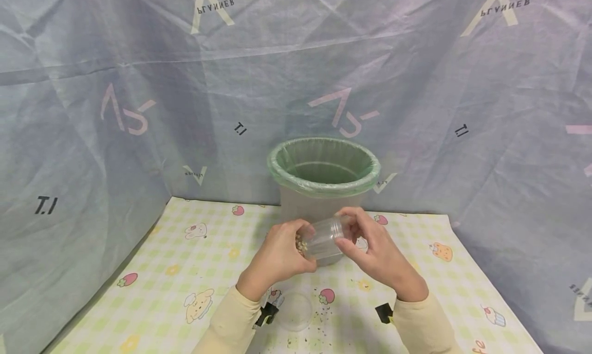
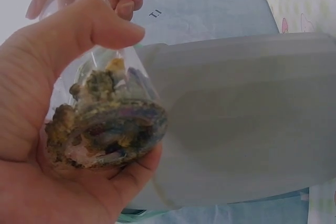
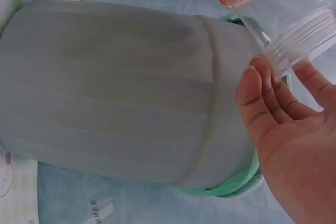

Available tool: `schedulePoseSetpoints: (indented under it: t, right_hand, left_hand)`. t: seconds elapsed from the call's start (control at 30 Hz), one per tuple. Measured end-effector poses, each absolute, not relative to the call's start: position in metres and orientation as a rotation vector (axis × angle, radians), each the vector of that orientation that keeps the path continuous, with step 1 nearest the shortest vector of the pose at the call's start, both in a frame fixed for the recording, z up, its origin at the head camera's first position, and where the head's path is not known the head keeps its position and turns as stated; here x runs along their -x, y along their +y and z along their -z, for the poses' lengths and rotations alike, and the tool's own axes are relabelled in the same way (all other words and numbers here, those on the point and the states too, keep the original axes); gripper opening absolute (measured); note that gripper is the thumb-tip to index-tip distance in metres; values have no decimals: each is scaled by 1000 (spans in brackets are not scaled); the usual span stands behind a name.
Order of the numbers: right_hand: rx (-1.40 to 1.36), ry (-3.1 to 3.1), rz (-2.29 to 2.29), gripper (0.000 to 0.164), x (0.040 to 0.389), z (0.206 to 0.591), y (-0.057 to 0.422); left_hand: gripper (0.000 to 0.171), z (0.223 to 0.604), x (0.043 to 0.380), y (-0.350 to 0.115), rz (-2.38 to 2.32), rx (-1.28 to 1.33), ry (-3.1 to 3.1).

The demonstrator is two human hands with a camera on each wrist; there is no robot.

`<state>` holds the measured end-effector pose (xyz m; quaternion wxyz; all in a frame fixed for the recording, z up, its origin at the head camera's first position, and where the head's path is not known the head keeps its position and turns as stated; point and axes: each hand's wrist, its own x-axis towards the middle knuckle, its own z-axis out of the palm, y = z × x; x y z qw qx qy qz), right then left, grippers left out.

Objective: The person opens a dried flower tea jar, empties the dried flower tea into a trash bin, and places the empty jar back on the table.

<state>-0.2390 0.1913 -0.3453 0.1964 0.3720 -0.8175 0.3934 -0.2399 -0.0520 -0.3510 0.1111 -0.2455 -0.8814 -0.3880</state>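
Note:
A clear plastic jar [image 1: 324,239] lies tilted between the two hands, its threaded mouth toward the right. My left hand [image 1: 282,251] grips it around the bottom end. In the left wrist view, dark and yellowish dried bits [image 2: 105,124] are gathered at the bottom of the jar. The fingers and thumb of my right hand [image 1: 370,243] hold the threaded neck [image 3: 304,35]. Just behind the jar stands a grey bin [image 3: 115,93] with a green bag liner [image 1: 324,187] folded over its rim. The jar's mouth sits below that rim in the head view.
A clear round lid [image 1: 294,311] lies flat on the checked tablecloth [image 1: 157,292], near the left sleeve. Small dark crumbs [image 1: 324,318] are scattered beside it. A grey-blue cloth backdrop [image 1: 222,87] hangs around the back and sides.

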Motion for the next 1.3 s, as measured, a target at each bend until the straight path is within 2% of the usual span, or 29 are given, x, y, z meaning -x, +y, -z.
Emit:
schedulePoseSetpoints:
  t: [0.57, 1.3]
  right_hand:
    - [-1147, -2320, -1085, 59, 231, 338, 196]
    - [-1288, -2231, -1051, 65, 225, 334, 194]
  left_hand:
    - [46, 350, 241, -53, 1102, 739, -2610]
    - [43, 351, 243, -55, 1110, 760, -2627]
